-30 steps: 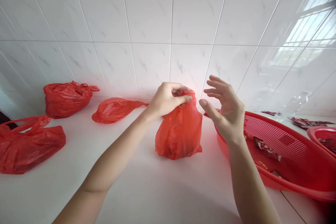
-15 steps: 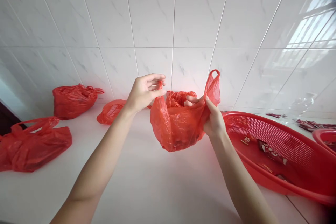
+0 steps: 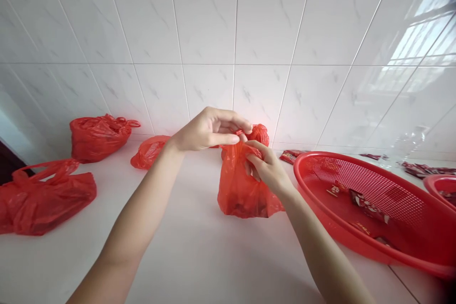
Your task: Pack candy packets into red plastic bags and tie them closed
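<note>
A filled red plastic bag (image 3: 240, 190) stands on the white counter (image 3: 199, 256) in the middle of the view. My left hand (image 3: 208, 129) pinches the gathered top of this bag from the left. My right hand (image 3: 269, 168) grips the bag's neck from the right, fingers curled into the plastic. Both hands meet at the bag's top, which is bunched together.
Three other red bags lie to the left: one at the front left (image 3: 42, 197), one by the wall (image 3: 98, 135), one flatter (image 3: 149, 151). A large red mesh basket (image 3: 402, 242) with small wrapped packets sits at the right; a second basket (image 3: 440, 185) behind it. Tiled wall behind.
My right hand went from open in the air to holding the bag. The bag's mouth was pulled wide half a second ago; now both hands have brought its handles together at the top.
</note>
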`<state>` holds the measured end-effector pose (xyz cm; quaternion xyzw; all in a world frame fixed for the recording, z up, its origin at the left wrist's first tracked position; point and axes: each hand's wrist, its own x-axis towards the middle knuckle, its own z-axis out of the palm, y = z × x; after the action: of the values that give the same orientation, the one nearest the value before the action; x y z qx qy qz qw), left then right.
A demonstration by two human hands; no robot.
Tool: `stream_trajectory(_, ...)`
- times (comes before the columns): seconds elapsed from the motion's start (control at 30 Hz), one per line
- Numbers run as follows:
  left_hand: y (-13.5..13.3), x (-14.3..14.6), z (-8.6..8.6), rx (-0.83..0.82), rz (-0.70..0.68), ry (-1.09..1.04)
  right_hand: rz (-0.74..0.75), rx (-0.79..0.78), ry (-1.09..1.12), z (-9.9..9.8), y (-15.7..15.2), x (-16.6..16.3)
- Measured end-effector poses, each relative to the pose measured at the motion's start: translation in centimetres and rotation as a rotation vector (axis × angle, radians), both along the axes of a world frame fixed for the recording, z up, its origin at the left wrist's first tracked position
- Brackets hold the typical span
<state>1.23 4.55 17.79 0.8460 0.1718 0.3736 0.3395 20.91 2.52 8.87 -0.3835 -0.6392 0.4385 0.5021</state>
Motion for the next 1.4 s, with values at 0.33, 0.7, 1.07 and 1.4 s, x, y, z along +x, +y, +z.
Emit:
stream_trajectory(0.33, 2.3, 4.4, -1.8, 0.035, -0.061, 0.078, 0.289, -0.102, 0.048, 0.1, -0.2, 0.2)
stream_trajectory(0.7, 0.9, 0.2, -7.5, -0.157, 0.368, 0.04, 0.259, -0.135, 0.096, -0.2, 1.2, 1.0)
stream_trajectory(1.07, -0.6, 3.0, -10.0, 0.186, 0.368, -0.069, 0.201, -0.196, 0.279, -1.8, 3.4, 1.7)
stream_trajectory(1.4, -0.1, 2.6, -10.0, 0.135, 0.356, -0.054, 0.235, -0.245, 0.299, -1.8, 3.8, 2.4)
